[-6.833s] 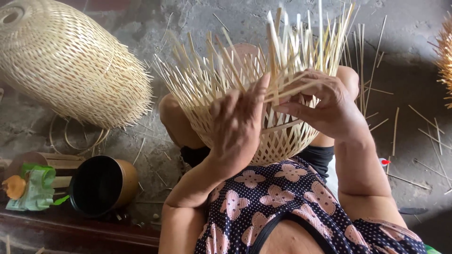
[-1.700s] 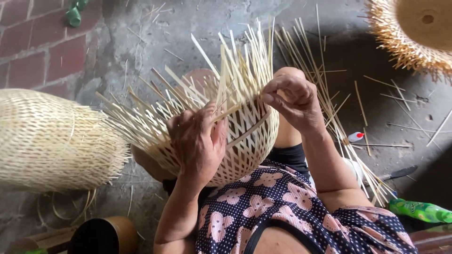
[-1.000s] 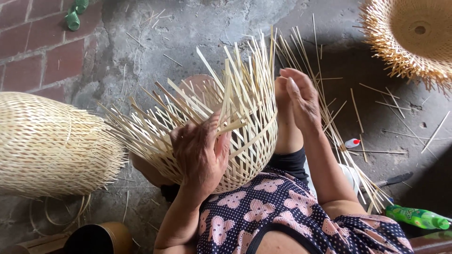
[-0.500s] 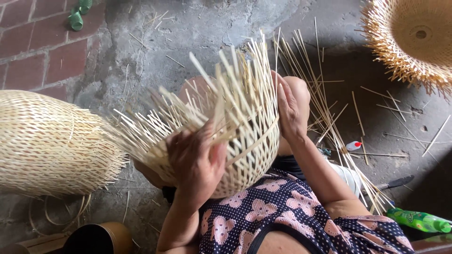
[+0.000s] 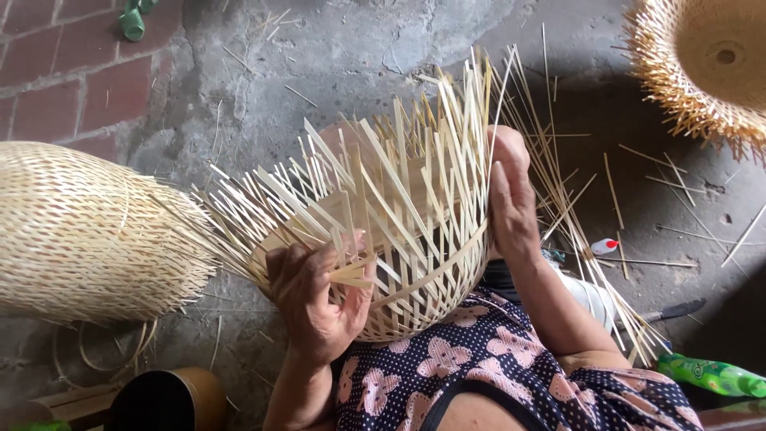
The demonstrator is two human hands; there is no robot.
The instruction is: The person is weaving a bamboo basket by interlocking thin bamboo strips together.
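Note:
A half-woven bamboo basket (image 5: 415,263) rests on my lap, its loose pale strips fanning up and to the left. My left hand (image 5: 315,299) grips the woven wall near the rim, thumb over a few strip ends. My right hand (image 5: 511,211) lies flat against the basket's right side, fingers straight and pointing up, next to my knee. The woven base faces me; the basket's inside is hidden.
A finished woven bamboo basket (image 5: 88,231) lies on its side at the left. Another unfinished one (image 5: 706,68) sits at the top right. Loose bamboo strips (image 5: 606,231) litter the concrete floor, with a green bottle (image 5: 710,375), a knife (image 5: 674,310) and a dark round pot (image 5: 163,399).
My right hand let go of the strip ends at the top and slid down flat onto the basket's right side. The basket turned a little; my left hand kept its grip.

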